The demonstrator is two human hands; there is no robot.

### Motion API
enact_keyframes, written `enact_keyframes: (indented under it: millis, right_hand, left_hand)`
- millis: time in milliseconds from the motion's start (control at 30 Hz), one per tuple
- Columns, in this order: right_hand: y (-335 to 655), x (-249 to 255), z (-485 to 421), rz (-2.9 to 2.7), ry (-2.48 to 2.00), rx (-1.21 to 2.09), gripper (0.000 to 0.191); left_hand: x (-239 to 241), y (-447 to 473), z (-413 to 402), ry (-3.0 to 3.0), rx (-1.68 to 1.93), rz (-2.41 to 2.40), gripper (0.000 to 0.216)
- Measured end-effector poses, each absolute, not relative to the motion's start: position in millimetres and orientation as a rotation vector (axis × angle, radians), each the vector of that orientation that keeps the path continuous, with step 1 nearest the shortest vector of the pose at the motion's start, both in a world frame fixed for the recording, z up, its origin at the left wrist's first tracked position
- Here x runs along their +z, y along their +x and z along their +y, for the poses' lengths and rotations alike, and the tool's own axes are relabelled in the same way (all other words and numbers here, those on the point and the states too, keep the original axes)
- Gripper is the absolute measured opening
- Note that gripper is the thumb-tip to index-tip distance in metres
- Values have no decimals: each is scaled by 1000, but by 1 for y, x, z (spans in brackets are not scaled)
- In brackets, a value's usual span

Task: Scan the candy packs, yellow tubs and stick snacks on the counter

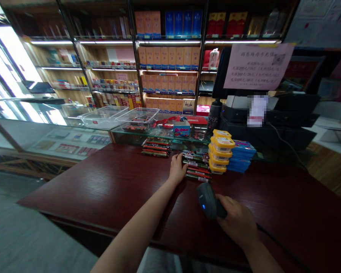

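My right hand (238,218) is wrapped around the handle of a dark barcode scanner (207,201) with a lit blue light. The scanner's head points forward above the counter, towards the packets. My left hand (177,169) lies at the left end of a row of thin, shiny dark packets (197,165); its thumb and fingers are apart and touch the packet ends. Another stack of similar packets (156,147) sits just beyond it to the left. Right of the row stand stacked yellow-lidded tubs (220,151) and a pile of blue packs (240,155).
The dark red wooden counter (82,185) adjoins a glass display case (71,140). Clear plastic trays (105,115) and a small colourful box (182,128) stand behind the packets. A monitor with a pink paper sign (257,66) rises at right. The scanner's cable (281,244) trails right.
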State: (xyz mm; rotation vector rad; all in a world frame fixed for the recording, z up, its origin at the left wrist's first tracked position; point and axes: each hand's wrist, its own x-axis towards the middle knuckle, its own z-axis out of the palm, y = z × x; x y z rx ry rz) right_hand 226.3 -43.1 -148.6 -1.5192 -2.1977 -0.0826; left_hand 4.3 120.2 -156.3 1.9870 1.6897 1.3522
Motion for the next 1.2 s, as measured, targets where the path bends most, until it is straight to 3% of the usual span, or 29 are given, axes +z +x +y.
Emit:
enact_keyframes:
  millis: [300,600,767,1033,1200]
  right_hand:
    - [230,-155,-45,-2182,-1418,-238,36]
    - [228,-157,-44,-2173,-1481,-139,36]
    - [228,-158,-43,-2157,-1499,-92,36]
    - [231,-160,-43,-2209,-1485,-187,37]
    - [230,-159,-45,-2183,-1502,-187,40]
  left_hand:
    - [-146,-78,126,2025,1277,2125,37]
    - [-127,-147,141,2158,692,2362,38]
    - [-121,-152,136,2133,501,2492,29]
    - [-121,-156,110,2143,446,2469,21]
    - [-119,-133,85,1990,759,2412,16]
